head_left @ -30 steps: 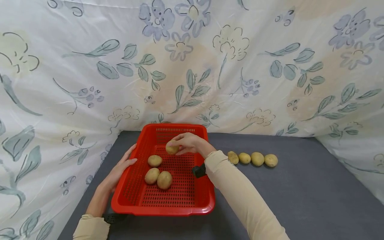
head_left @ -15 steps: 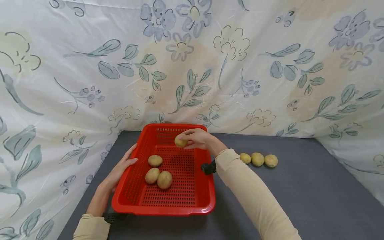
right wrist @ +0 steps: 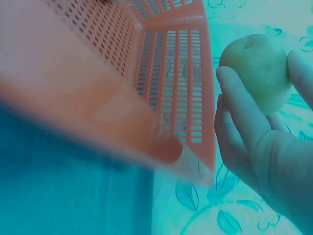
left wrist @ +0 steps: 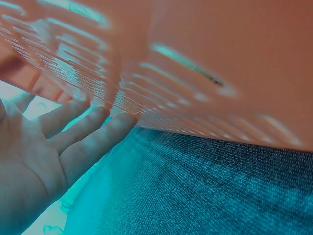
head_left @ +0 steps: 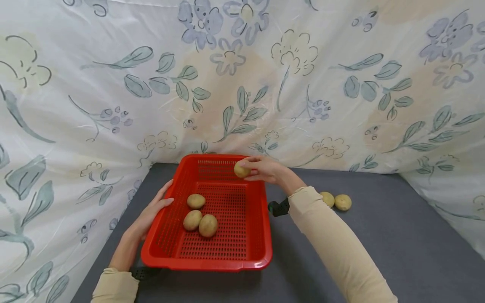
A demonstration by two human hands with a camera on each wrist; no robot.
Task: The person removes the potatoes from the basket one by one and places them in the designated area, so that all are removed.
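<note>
A potato [head_left: 241, 170] is pinched between the thumb and fingers of my right hand [head_left: 265, 169], above the far right corner of the red plastic basket [head_left: 204, 264]. The right wrist view shows that potato [right wrist: 257, 71] up close, with the basket's slotted wall [right wrist: 168, 88] beside it. Three more potatoes lie on the basket floor, toward its left: one potato [head_left: 195, 201] farther back, then a potato [head_left: 192, 220] and another potato [head_left: 208, 226] touching. My left hand [head_left: 149, 216] rests against the basket's left side; in the left wrist view its fingers [left wrist: 98, 142] are extended against the slotted outer wall.
On the dark grey table [head_left: 379, 235], right of the basket, a potato [head_left: 326, 199] and another potato [head_left: 343, 202] show beyond my right sleeve [head_left: 337, 240], which may hide others. A floral curtain [head_left: 242, 84] hangs behind the table and along its sides.
My right hand has carried its potato from over the middle of the basket to the right and back, toward the far right rim. Its sleeve now covers more of the potato row. The left hand stays put.
</note>
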